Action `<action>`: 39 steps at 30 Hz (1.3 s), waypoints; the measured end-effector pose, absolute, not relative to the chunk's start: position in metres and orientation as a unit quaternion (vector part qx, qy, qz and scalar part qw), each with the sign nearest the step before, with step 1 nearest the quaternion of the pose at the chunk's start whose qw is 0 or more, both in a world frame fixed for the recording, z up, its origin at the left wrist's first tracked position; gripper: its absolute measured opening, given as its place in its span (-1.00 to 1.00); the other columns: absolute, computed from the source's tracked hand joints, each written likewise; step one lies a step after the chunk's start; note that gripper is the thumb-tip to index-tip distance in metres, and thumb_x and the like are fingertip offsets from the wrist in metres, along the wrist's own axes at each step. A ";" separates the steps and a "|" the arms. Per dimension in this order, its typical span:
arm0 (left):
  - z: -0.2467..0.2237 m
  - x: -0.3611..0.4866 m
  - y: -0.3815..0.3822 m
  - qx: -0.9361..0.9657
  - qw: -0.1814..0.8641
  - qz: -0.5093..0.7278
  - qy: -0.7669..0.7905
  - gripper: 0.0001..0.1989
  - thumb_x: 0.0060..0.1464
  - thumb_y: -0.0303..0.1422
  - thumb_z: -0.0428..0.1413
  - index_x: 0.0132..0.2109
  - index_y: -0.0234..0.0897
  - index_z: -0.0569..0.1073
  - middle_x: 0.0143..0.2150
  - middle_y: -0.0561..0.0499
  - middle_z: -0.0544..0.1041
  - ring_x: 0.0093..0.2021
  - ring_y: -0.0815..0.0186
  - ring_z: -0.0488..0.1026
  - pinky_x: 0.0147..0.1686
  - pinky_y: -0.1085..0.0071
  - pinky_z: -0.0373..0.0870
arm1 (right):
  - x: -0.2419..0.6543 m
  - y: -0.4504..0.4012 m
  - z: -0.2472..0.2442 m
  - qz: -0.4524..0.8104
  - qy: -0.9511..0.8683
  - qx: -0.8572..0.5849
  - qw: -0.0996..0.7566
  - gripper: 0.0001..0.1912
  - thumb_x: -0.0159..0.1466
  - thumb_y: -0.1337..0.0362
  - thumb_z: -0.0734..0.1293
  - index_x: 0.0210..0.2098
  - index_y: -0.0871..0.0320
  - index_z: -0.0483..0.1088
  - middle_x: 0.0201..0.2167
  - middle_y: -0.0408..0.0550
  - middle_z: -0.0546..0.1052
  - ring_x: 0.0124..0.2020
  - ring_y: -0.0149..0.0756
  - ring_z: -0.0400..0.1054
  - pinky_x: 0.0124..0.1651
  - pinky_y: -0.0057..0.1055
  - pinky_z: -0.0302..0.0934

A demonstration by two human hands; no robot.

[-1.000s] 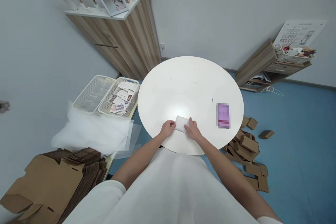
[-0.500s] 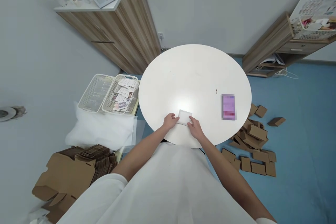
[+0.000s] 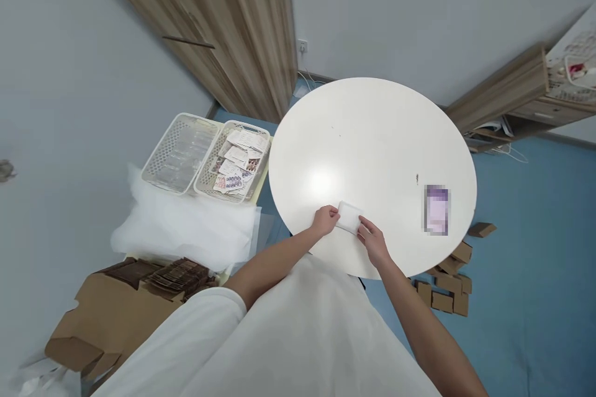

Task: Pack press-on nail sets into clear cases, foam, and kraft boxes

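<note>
A small, flat white packet (image 3: 349,216) lies near the front edge of the round white table (image 3: 372,130); what it contains I cannot make out. My left hand (image 3: 325,219) pinches its left edge between thumb and fingers. On the opposite side my right hand (image 3: 373,240) grips the right edge, fingertips along its upper right corner. A pixelated purple rectangular item (image 3: 436,211) lies on the table, right of both hands.
Left of the table stand two white baskets, one with clear packs (image 3: 177,158), one with printed cards (image 3: 239,158). White foam sheets (image 3: 186,217) and flattened cardboard boxes (image 3: 116,304) lie nearer. Small brown boxes (image 3: 442,302) sit on the floor at right.
My view has turned left, so the table, packet and hands appear further right. Both hands stay at the packet's two edges.
</note>
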State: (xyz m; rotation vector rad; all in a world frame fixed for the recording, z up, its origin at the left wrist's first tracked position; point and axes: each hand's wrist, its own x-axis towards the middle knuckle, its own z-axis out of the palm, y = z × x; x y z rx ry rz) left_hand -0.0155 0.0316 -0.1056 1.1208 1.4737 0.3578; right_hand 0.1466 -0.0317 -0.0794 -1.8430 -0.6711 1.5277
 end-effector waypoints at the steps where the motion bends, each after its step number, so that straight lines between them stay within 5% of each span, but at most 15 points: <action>1: -0.104 -0.023 0.037 0.486 0.583 0.160 0.631 -0.89 -0.02 -0.39 0.09 -0.28 -0.26 0.42 -0.30 -0.01 0.52 -0.32 0.35 0.45 -0.35 0.45 0.40 | 0.139 -0.026 -0.078 0.582 -0.258 -0.700 0.322 -0.56 0.12 0.18 0.22 0.01 0.02 0.26 0.07 -0.09 0.31 0.00 -0.25 0.27 0.02 -0.26 0.24; 16: -0.113 -0.180 0.119 0.482 0.435 0.305 0.696 -0.77 -0.02 -0.49 0.04 -0.15 -0.30 0.38 -0.15 -0.10 0.45 -0.18 0.31 0.42 -0.18 0.36 0.39 | -0.026 0.108 -0.088 0.586 -0.391 -0.660 0.260 -0.47 0.16 0.20 0.13 0.13 0.10 0.13 -0.09 0.00 0.44 -0.13 -0.24 0.33 -0.08 -0.21 0.24; 32: -0.109 -0.191 0.133 0.564 0.372 0.285 0.679 -0.59 -0.04 -0.47 0.04 0.01 -0.28 0.26 0.01 -0.11 0.32 0.06 0.21 0.26 0.05 0.24 0.23 | -0.051 0.131 -0.098 0.537 -0.442 -0.659 0.287 -0.49 0.16 0.22 0.15 0.13 -0.01 0.11 0.16 -0.10 0.13 0.05 -0.27 0.13 0.07 -0.21 0.12; 39: -0.096 -0.193 0.125 0.563 0.376 0.296 0.674 -0.53 -0.05 -0.43 0.06 0.06 -0.28 0.20 0.12 -0.15 0.21 0.16 0.19 0.13 0.10 0.25 0.14 | -0.046 0.119 -0.079 0.535 -0.454 -0.662 0.262 -0.35 0.15 0.14 0.19 0.20 -0.06 -0.09 0.22 -0.07 -0.03 0.09 -0.20 0.10 -0.01 -0.24 0.20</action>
